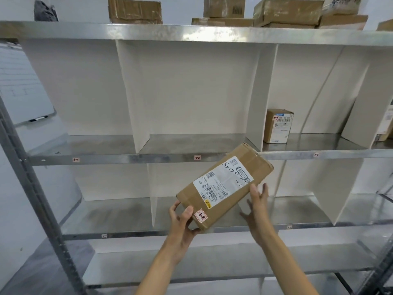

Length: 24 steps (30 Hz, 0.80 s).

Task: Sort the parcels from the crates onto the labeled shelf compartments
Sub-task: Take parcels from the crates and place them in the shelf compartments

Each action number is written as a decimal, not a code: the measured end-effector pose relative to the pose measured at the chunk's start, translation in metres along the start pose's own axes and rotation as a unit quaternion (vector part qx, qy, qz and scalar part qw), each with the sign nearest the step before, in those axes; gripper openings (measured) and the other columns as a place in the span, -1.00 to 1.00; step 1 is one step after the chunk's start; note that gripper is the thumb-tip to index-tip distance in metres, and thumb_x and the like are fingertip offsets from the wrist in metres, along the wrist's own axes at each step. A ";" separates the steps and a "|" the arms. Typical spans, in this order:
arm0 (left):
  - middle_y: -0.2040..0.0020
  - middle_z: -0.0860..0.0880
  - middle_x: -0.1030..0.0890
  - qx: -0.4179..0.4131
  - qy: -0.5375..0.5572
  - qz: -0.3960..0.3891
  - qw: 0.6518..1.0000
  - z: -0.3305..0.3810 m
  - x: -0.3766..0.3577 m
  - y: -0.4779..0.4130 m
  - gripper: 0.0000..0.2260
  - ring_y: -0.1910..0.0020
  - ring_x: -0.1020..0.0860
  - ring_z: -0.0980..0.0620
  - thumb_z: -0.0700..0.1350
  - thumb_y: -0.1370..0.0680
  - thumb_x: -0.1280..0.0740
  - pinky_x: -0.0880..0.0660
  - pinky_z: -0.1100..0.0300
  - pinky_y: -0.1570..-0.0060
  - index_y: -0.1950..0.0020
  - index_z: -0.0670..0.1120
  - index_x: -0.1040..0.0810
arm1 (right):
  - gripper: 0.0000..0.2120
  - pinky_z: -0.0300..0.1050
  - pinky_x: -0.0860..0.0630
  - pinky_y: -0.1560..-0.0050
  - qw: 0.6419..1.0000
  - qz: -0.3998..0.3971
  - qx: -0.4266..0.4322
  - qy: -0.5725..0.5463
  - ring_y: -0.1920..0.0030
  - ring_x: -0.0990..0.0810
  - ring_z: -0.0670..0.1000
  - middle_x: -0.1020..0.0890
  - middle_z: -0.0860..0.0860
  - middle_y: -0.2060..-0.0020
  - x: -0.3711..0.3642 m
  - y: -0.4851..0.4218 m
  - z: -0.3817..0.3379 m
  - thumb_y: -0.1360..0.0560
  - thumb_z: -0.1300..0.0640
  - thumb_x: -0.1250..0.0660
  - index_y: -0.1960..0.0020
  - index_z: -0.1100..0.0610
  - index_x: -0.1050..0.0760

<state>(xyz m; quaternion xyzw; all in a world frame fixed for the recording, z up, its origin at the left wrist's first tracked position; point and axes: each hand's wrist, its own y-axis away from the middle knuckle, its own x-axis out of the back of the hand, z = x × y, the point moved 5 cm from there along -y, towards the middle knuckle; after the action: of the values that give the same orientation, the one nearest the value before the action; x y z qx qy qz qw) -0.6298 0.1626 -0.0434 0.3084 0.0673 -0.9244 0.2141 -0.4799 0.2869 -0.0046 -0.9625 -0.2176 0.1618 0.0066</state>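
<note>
**Two forearms raised, a tilted parcel held before the rack**

Both bare forearms are seen reaching up from the bottom edge. The left hand [182, 226] is closed on the near corner of the parcel [225, 186]: its thumb is pressed on the top face just beside a small sticker [200, 216] marked "1-2", and its fingers are curled round the corner and underneath. The right hand [258, 211] is held with fingers straight and slightly spread, and its fingertips are at the parcel's right edge; whether they press it cannot be told.

The parcel, a brown carton with a white shipping label [223, 182], is held in the air and tilted, its far end raised to the right. It is seen in front of the lower shelf [127, 218], and its far end overlaps the front edge of the middle shelf [191, 143].

A grey metal rack is seen, divided by white panels [131, 92] into compartments. Small tags are fixed along the middle shelf's front edge; the "1-2" tag [197, 157] lies just left of the parcel's far end. A small box [277, 126] is stood in the compartment to the right. Several cartons [287, 12] are stacked on the top shelf. A whiteboard [23, 92] is seen against the pale wall at far left.
</note>
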 end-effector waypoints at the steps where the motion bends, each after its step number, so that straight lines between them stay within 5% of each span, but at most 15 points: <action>1: -0.24 -0.17 -0.54 0.002 0.011 0.005 1.000 -0.004 -0.004 0.000 -0.03 -0.20 -0.52 -0.15 0.13 -0.06 -0.64 -0.56 -0.13 0.04 -0.36 0.10 -0.22 | 0.07 0.32 -0.25 -0.33 0.999 -0.040 -0.002 -0.015 -0.47 -0.22 0.07 -0.23 -0.17 -0.48 -0.009 0.004 0.005 -0.04 -0.52 -0.38 -0.43 -0.36 0.01; 4: -0.24 -0.14 -0.55 -0.005 -0.001 0.011 1.000 -0.011 -0.011 0.002 -0.03 -0.21 -0.52 -0.11 0.15 -0.04 -0.64 -0.53 -0.12 -0.05 -0.34 0.14 -0.23 | -0.14 0.31 -0.40 -0.26 0.994 -0.104 0.018 -0.040 -0.34 -0.44 0.06 -0.49 -0.14 -0.31 -0.023 0.008 0.004 -0.16 -0.46 -0.40 -0.37 -0.37 -0.13; 7: -0.22 -0.02 -0.57 -0.022 -0.091 -0.019 0.995 -0.010 -0.015 0.009 -0.01 -0.27 -0.50 -0.05 0.21 -0.08 -0.61 -0.39 -0.07 -0.31 -0.39 0.12 -0.19 | -0.10 0.13 -0.51 -0.15 0.993 -0.104 0.041 -0.030 -0.13 -0.59 -0.04 -0.56 -0.08 -0.20 -0.020 0.003 -0.007 -0.17 -0.45 -0.41 -0.42 -0.25 -0.17; 10: -0.22 0.08 -0.56 -0.021 -0.166 -0.047 0.985 -0.008 -0.016 0.014 -0.08 -0.28 -0.49 0.04 0.25 -0.11 -0.58 -0.43 0.16 -0.19 -0.36 0.11 -0.24 | -0.13 0.13 -0.44 -0.23 0.993 -0.108 0.039 -0.006 -0.30 -0.49 -0.01 -0.52 -0.09 -0.29 -0.019 -0.002 -0.017 -0.23 -0.41 -0.36 -0.45 -0.20 -0.14; 14: -0.25 0.08 -0.54 -0.007 -0.232 -0.051 0.971 -0.005 -0.013 0.018 -0.13 -0.32 -0.44 0.08 0.31 -0.15 -0.53 -0.31 0.10 -0.33 -0.33 0.12 -0.20 | -0.08 0.15 -0.43 -0.25 0.993 -0.113 0.035 0.024 -0.31 -0.48 0.05 -0.52 -0.04 -0.30 -0.022 -0.007 -0.029 -0.19 -0.48 -0.36 -0.44 -0.13 -0.23; 18: -0.25 0.07 -0.52 0.017 -0.279 -0.054 0.959 -0.005 -0.012 0.023 -0.24 -0.26 -0.46 0.16 0.29 -0.21 -0.40 -0.33 0.22 -0.20 -0.31 0.09 -0.21 | -0.22 0.31 -0.39 -0.29 0.991 -0.122 0.033 0.044 -0.27 -0.51 0.13 -0.55 0.02 -0.25 -0.024 -0.008 -0.036 -0.26 -0.42 -0.31 -0.37 -0.08 -0.30; 24: -0.26 0.08 -0.49 0.025 -0.287 -0.045 0.957 -0.004 -0.005 0.029 -0.27 -0.27 -0.44 0.17 0.33 -0.21 -0.37 -0.31 0.19 -0.25 -0.29 0.13 -0.23 | -0.22 0.27 -0.39 -0.30 0.988 -0.135 0.041 0.065 -0.29 -0.49 0.07 -0.50 -0.02 -0.30 -0.033 -0.010 -0.038 -0.27 -0.39 -0.30 -0.40 -0.10 -0.25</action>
<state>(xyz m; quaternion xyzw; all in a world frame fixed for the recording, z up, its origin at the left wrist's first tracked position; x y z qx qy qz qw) -0.6114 0.1392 -0.0437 0.0324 -0.0060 -0.9841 0.1747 -0.5006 0.2839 0.0421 -0.9318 -0.3377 0.1053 0.0816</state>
